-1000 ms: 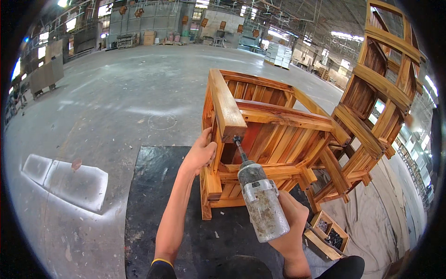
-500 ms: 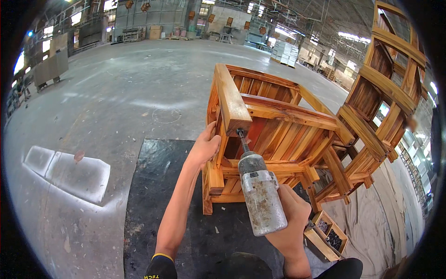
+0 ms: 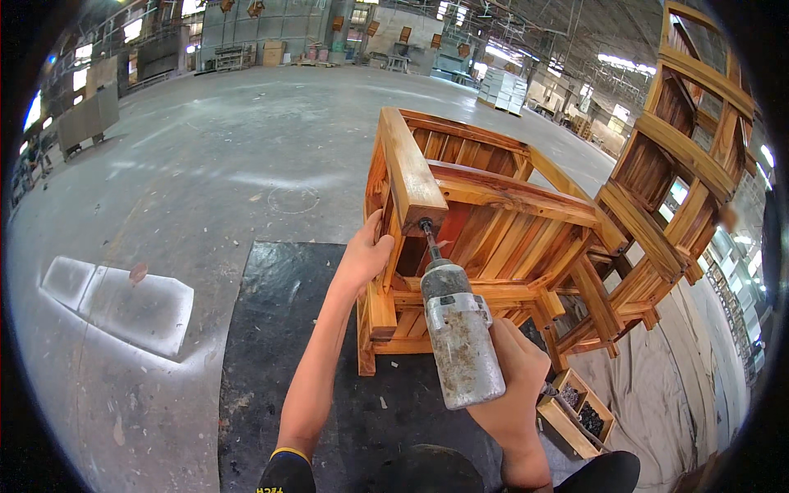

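Observation:
A slatted wooden chair [image 3: 501, 246] lies tipped over in front of me. My right hand [image 3: 516, 374] is wrapped round a scuffed, grey-silver power screwdriver [image 3: 460, 341]. Its long bit meets the end of a thick wooden leg [image 3: 413, 185]; the fastener there is too small to make out. Curled round the chair's left-hand frame rail is my left hand [image 3: 367, 253], its fingertips partly hidden behind the wood. A reddish scrap shows beside the bit.
Under the chair lies a black mat [image 3: 279, 329]. A wooden box [image 3: 579, 415] with small dark hardware in compartments stands at the right on a beige cloth [image 3: 657, 378]. Stacked wooden chairs [image 3: 674, 156] rise at the right. White overspray outlines [image 3: 123, 304] mark the floor at the left.
The bit stays at the leg's end while the screwdriver has shifted very slightly upward in the picture. Both hands keep their holds.

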The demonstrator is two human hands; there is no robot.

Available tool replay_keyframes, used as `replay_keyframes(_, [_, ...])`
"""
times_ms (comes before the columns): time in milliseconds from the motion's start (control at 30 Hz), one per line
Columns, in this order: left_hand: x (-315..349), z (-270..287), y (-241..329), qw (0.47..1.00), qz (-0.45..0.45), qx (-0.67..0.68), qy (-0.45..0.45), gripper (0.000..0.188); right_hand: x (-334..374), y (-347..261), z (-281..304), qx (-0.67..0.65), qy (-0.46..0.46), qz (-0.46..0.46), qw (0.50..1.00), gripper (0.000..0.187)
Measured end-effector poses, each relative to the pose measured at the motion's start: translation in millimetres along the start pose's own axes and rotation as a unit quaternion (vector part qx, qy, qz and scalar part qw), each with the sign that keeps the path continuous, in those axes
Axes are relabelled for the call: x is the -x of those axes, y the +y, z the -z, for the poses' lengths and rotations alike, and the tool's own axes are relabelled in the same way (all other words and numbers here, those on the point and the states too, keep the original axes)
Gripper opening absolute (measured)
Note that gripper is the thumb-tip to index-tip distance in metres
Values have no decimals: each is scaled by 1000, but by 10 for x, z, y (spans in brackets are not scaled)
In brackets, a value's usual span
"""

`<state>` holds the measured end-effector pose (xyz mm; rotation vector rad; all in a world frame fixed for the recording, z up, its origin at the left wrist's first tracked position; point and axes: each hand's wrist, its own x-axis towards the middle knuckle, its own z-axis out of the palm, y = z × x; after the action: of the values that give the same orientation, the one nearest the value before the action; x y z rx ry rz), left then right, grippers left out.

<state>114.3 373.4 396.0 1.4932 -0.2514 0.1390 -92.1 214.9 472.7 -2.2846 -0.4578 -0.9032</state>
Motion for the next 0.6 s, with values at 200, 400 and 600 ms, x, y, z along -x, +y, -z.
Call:
replay_keyframes(200, [18, 3, -23, 998, 51, -22, -3, 58, -1, 17, 14, 9, -9, -2, 1000, 26])
replay_keyframes(400, [822, 209, -768, 955, 71, 239, 164, 29, 164, 159, 7, -77, 43, -35, 995, 25])
replay_keyframes(600, [2563, 584, -1972, 874, 360, 252, 210, 31, 431, 277, 44, -99, 4, -108, 989, 25])
